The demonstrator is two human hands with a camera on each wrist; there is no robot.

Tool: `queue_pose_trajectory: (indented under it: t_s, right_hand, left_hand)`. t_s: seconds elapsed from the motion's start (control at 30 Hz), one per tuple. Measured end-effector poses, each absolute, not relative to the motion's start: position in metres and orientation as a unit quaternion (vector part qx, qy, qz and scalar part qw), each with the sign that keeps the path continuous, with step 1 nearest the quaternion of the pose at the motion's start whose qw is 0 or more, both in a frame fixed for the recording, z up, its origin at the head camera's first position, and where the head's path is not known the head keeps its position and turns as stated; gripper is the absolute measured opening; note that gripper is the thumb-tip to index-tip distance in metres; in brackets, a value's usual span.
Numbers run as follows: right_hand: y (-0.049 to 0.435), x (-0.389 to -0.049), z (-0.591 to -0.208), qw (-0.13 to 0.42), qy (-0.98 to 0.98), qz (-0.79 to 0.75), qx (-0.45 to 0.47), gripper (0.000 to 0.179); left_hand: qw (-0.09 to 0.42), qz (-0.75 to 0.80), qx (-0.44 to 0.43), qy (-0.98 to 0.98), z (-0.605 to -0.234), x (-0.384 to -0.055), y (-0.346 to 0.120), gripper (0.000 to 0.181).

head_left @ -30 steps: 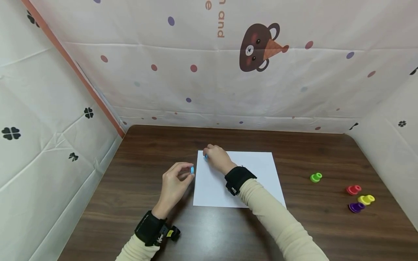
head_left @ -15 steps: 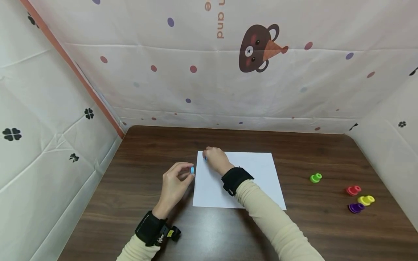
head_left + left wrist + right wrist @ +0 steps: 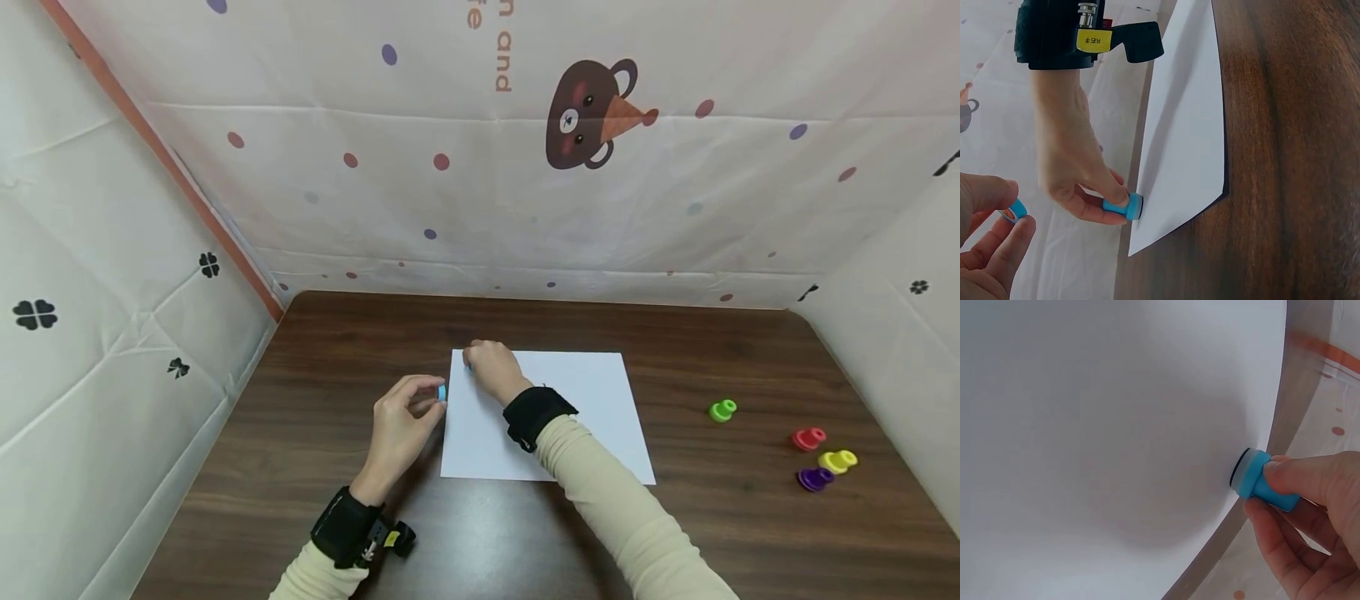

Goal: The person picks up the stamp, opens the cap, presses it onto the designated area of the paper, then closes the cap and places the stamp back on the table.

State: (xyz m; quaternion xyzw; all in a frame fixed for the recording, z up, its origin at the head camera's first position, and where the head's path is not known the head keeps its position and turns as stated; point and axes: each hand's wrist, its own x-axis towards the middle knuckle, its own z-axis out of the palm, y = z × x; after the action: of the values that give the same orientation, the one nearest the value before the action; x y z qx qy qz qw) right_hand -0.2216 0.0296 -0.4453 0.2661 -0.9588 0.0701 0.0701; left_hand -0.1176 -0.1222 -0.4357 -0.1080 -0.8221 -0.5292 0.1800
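My right hand (image 3: 495, 368) pinches a small blue stamp (image 3: 1275, 490) between thumb and fingers at the far left corner of a white sheet of paper (image 3: 596, 396). In the right wrist view, the stamp's dark-edged face is turned towards the paper, right at its surface. The left wrist view shows the stamp tilted on its side near the sheet's edge. Just left of the paper, my left hand (image 3: 401, 425) holds a ring-like blue cap (image 3: 1017, 210) between thumb and fingertips, raised above the table.
On the right of the brown wooden table (image 3: 712, 517) stand small stamps: a green one (image 3: 723, 410), a red one (image 3: 809, 439), a yellow one (image 3: 837, 462) and a purple one (image 3: 815, 479). A printed white cloth (image 3: 337, 200) walls the table's back and sides.
My right wrist has shifted slightly left, and the hand sits a little lower at the paper's corner. My left hand keeps the cap in nearly the same spot.
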Motion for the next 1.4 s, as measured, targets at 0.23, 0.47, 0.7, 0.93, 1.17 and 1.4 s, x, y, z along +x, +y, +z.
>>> queue_pose_trajectory:
  t_s: [0.23,0.47,0.7,0.93,1.17,1.4]
  right_hand:
    - [0.027,-0.219,-0.443,0.072,-0.960,0.065,0.264,0.016]
    - [0.025,-0.218,-0.443,0.083,-0.959,0.054,0.265,0.016]
    - [0.028,-0.215,-0.448,0.104,-0.958,0.076,0.256,0.013]
    - [0.035,-0.214,-0.451,0.086,-0.958,0.141,0.236,0.013]
    - [0.044,-0.217,-0.450,0.039,-0.952,0.225,0.206,0.010]
    - [0.052,-0.223,-0.450,0.049,-0.938,0.254,0.231,0.010]
  left_hand:
    - [0.182,-0.528,-0.110,-0.822,-0.437,-0.117,-0.122,0.025]
    - [0.188,-0.529,-0.117,-0.819,-0.437,-0.118,-0.122,0.026]
    - [0.186,-0.533,-0.116,-0.817,-0.437,-0.117,-0.122,0.026]
    - [0.184,-0.528,-0.109,-0.822,-0.439,-0.115,-0.123,0.026]
    - [0.187,-0.525,-0.108,-0.823,-0.439,-0.114,-0.124,0.028]
    - [0.187,-0.530,-0.109,-0.820,-0.439,-0.114,-0.124,0.029]
